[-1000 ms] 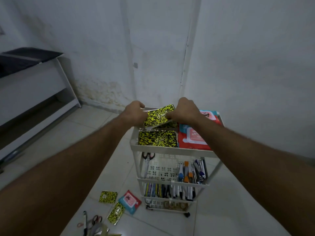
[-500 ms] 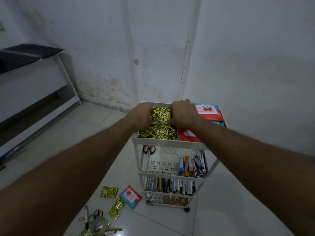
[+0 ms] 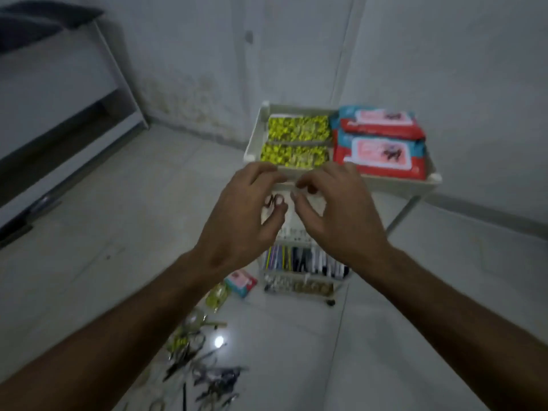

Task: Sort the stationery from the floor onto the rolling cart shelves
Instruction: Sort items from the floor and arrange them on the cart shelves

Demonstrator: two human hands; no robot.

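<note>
The white rolling cart stands against the wall. Its top shelf holds two yellow-and-black patterned pads on the left and red-and-blue packs on the right. A lower shelf holds pens standing upright, and the bottom shelf holds small items. My left hand and my right hand hover side by side in front of the cart, fingers curled and apart, holding nothing. On the floor lie a red-and-blue pack, a yellow pad and a blurred heap of scissors and pens.
A low white shelf unit with a dark top stands at the left wall. Pale floor tiles spread between it and the cart. The cart sits near the room's corner, walls behind and to the right.
Both hands let go of the yellow pad, which now lies at the back of the top shelf, and drew back toward me. The view tilted down and darkened.
</note>
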